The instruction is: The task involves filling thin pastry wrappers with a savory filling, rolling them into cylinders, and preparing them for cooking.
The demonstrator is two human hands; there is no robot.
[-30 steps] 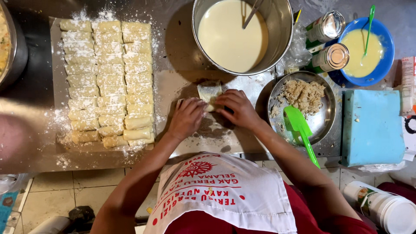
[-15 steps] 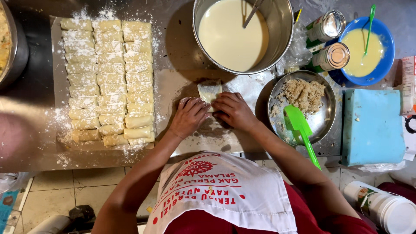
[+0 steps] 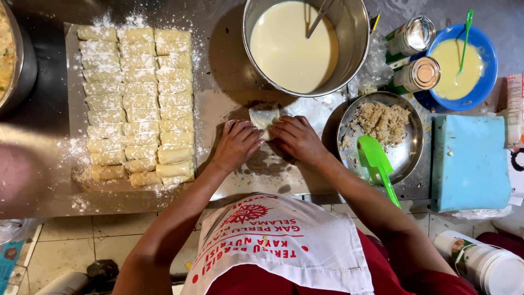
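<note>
Since the earlier frames the two hands have drawn a little closer together on the pale dough wrapper (image 3: 264,115), and more of it is folded under the fingertips. The left hand (image 3: 237,145) lies palm down with its fingers bent narrow on the wrapper's left edge; the right hand (image 3: 297,139) does the same on the right edge, so both are pressing the wrapper between them rather than lifting it. The wrapper lies on the floured board (image 3: 218,109) on the counter (image 3: 229,54), just below the big steel pot of batter (image 3: 303,46). To the left of the pot, a tray (image 3: 73,98) carries three rows of finished rolls (image 3: 136,104) dusted with flour. To the right and below the pot sits a steel plate of crumbly filling (image 3: 382,123) with a green spatula (image 3: 379,164) resting in it. Further right of the pot stand two tins (image 3: 417,74) and a blue bowl (image 3: 486,54) of yellow liquid.
</note>
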